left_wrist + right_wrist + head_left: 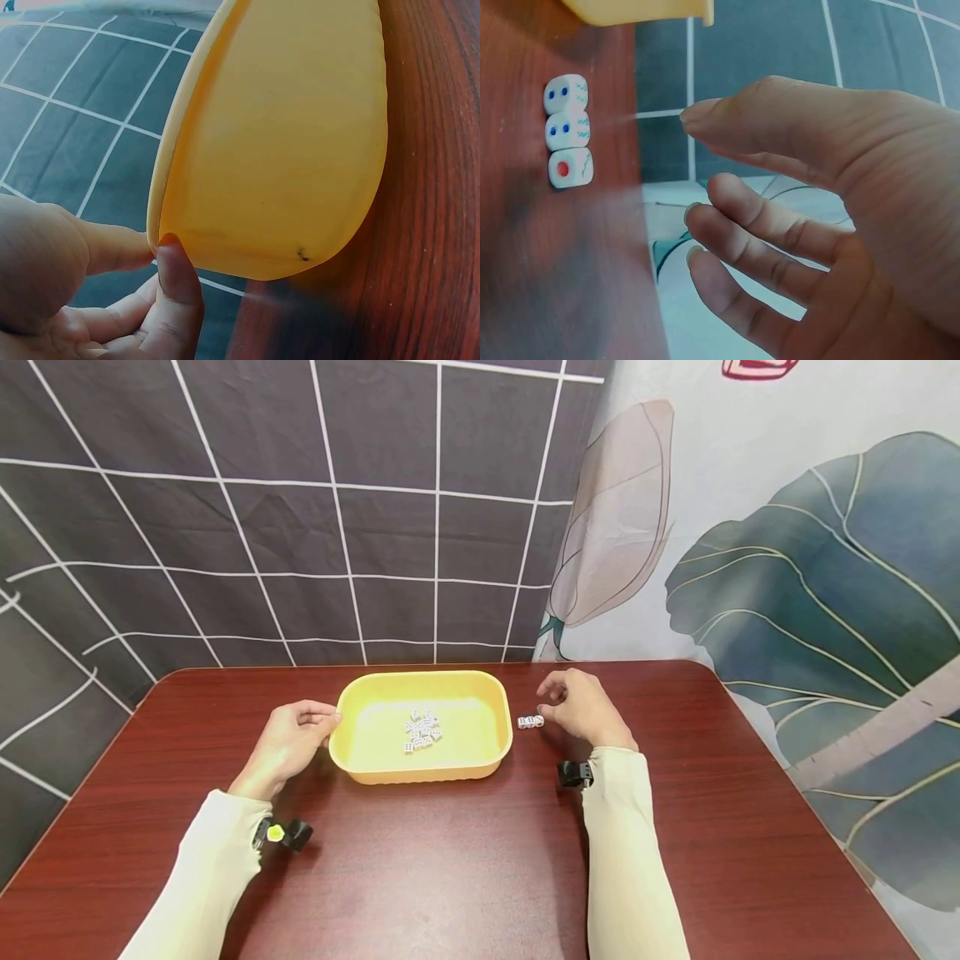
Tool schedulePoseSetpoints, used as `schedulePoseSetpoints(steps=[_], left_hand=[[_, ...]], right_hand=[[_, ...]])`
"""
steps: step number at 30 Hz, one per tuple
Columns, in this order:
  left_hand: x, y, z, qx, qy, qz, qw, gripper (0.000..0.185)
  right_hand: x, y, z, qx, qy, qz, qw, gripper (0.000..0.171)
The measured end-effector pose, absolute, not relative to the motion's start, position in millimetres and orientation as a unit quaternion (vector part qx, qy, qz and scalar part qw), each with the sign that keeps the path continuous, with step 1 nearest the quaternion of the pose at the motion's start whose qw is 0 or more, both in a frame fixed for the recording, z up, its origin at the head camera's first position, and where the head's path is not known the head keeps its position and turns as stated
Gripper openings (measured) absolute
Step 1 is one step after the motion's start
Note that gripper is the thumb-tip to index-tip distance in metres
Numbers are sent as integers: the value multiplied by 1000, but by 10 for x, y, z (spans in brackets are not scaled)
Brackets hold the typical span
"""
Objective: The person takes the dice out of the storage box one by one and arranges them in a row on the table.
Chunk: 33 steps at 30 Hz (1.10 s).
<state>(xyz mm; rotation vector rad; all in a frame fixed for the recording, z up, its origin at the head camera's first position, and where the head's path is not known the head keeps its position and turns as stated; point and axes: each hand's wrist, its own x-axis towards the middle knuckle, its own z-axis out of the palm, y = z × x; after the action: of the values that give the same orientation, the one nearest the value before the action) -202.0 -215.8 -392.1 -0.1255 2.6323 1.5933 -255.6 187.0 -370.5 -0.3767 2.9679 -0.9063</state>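
A yellow plastic tray stands at the middle of the dark red table and holds several small white dice. My left hand pinches the tray's left rim between thumb and index finger. Three white dice lie in a row on the table just right of the tray; in the right wrist view these three dice show blue and red pips. My right hand hovers just right of them, fingers loosely curled and holding nothing.
The table runs up to a dark grid-patterned cloth at the back and a leaf-print cloth on the right. Small black cameras are strapped at both wrists.
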Motion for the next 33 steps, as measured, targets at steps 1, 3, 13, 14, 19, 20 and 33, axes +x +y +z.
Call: schedulePoseSetpoints(steps=[1, 3, 13, 14, 19, 20, 33], left_hand=[[-2020, -2158, -3922, -41, 854, 517, 31, 39], [-2021, -2158, -3923, -41, 854, 518, 31, 39], [-2024, -2153, -3920, -44, 854, 518, 33, 39], [-2024, -2153, -3921, -44, 853, 518, 34, 39], [-2024, -2154, -3925, -44, 854, 518, 34, 39], [-2023, -2154, -3925, -44, 854, 518, 34, 39], [-2027, -2157, -3924, -47, 853, 518, 35, 40]], right_hand=[[-2552, 1858, -3692, -123, 949, -292, 6, 21], [-2544, 1837, -3664, -130, 947, -294, 0, 21], [-2494, 1652, -3579, -155, 939, -307, -15, 21], [-2490, 1633, -3571, -156, 938, -309, -15, 21], [-2471, 1542, -3547, -171, 932, -319, -17, 21], [-2473, 1524, -3548, -173, 931, -320, -18, 21], [-2475, 1316, -3581, -213, 923, -321, -24, 25]])
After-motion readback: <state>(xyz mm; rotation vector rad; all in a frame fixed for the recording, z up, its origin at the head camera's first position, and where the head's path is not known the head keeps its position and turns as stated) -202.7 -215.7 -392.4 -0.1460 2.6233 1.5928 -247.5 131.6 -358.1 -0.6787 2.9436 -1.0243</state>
